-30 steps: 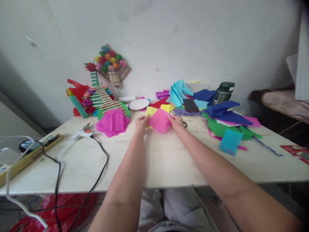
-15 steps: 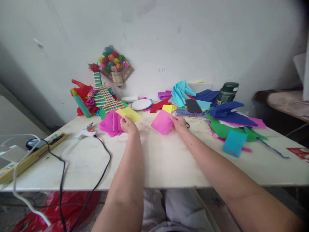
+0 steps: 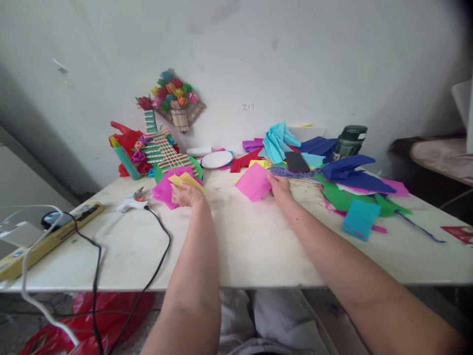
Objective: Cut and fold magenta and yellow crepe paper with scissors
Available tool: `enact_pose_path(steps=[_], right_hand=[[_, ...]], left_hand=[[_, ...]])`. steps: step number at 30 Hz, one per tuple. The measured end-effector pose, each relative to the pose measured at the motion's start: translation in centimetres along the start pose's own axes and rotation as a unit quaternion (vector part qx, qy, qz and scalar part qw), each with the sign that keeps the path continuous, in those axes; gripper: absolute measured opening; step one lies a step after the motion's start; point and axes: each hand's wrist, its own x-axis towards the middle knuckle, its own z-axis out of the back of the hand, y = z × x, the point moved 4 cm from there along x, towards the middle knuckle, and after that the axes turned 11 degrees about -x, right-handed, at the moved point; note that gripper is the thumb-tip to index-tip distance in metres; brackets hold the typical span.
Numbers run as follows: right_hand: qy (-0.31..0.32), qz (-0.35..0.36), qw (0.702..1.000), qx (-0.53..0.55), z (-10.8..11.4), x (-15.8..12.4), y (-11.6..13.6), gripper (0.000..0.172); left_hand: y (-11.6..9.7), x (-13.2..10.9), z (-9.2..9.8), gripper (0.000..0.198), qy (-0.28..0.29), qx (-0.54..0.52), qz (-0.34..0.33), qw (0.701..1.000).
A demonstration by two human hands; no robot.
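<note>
My left hand (image 3: 187,195) is over a stack of magenta paper (image 3: 162,191) at the left of the table, with yellow paper (image 3: 192,182) held in its bent fingers. The yellow sheet lies across the magenta pile. Toward the middle, my right hand (image 3: 281,188) pinches the right edge of a square pink sheet (image 3: 254,182), which is raised at a tilt above the tabletop.
A glue gun (image 3: 133,203) with a black cord and a power strip (image 3: 55,239) lie at the left. Behind are a flower-decorated guitar craft (image 3: 168,150) and a white disc (image 3: 217,159). Coloured paper, a phone (image 3: 296,161) and a dark jar (image 3: 349,142) stand right.
My left hand has moved slightly left and down with the yellow paper, now over the magenta stack. My right hand and the pink sheet have shifted a little to the right.
</note>
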Motion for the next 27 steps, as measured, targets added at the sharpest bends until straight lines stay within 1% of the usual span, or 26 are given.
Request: enact_pose_path(steps=[1,2,3,5,7,9,11,12,14,16,17,19,21,23,25,27], right_hand=[[-0.001,-0.002,1.0,0.011,0.0,0.1,0.0,0.038],[-0.004,-0.007,1.0,0.021,0.1,0.2,-0.1,0.038],[-0.009,-0.014,0.999,0.029,0.2,0.2,-0.1,0.037],[-0.021,-0.034,0.998,0.043,0.4,0.2,-0.1,0.036],[-0.032,-0.051,0.996,0.066,0.7,0.2,0.0,0.033],[-0.043,-0.059,0.993,0.098,1.0,0.2,0.2,0.029],[-0.058,-0.064,0.989,0.12,1.3,0.4,0.3,0.026],[-0.065,-0.066,0.988,0.126,1.5,0.4,0.3,0.026],[-0.078,-0.071,0.985,0.136,1.7,0.6,0.2,0.025],[-0.086,-0.073,0.982,0.151,1.8,0.7,0.1,0.023],[-0.089,-0.076,0.98,0.16,1.9,0.8,0.1,0.021],[-0.093,-0.089,0.976,0.178,2.0,0.8,0.1,0.018],[-0.093,-0.11,0.971,0.192,2.2,0.8,0.1,0.015],[-0.093,-0.127,0.966,0.204,2.4,0.9,0.2,0.013],[-0.096,-0.136,0.962,0.218,2.7,1.1,0.2,0.012],[-0.099,-0.144,0.956,0.236,2.9,1.3,0.0,0.011]], left_hand=[[0.0,-0.1,0.4,0.041,-0.038,0.001,0.008,0.999],[-0.1,-0.2,0.5,0.046,-0.051,-0.004,0.002,0.999],[-0.4,-0.5,0.8,0.05,-0.062,-0.007,-0.007,0.998],[-1.3,-1.0,1.0,0.054,-0.053,-0.013,-0.032,0.998],[-2.3,-1.6,1.0,0.055,-0.027,-0.021,-0.061,0.998],[-3.3,-2.1,0.7,0.05,-0.001,-0.034,-0.108,0.994],[-3.8,-2.5,-0.2,0.04,0.052,-0.058,-0.144,0.987],[-3.8,-2.8,-0.9,0.033,0.094,-0.071,-0.144,0.982],[-3.4,-3.5,-2.5,0.027,0.188,-0.086,-0.111,0.972],[-2.7,-4.7,-4.1,0.023,0.285,-0.082,-0.073,0.952],[-2.4,-5.4,-4.9,0.021,0.336,-0.088,-0.048,0.936],[-1.6,-7.1,-6.1,0.018,0.449,-0.097,0.018,0.888],[-1.0,-8.5,-6.5,0.018,0.495,-0.118,0.099,0.855],[-0.9,-9.6,-6.4,0.019,0.515,-0.164,0.189,0.82],[-1.1,-10.3,-6.0,0.018,0.518,-0.208,0.263,0.787],[-1.3,-10.6,-5.5,0.019,0.507,-0.225,0.307,0.774]])
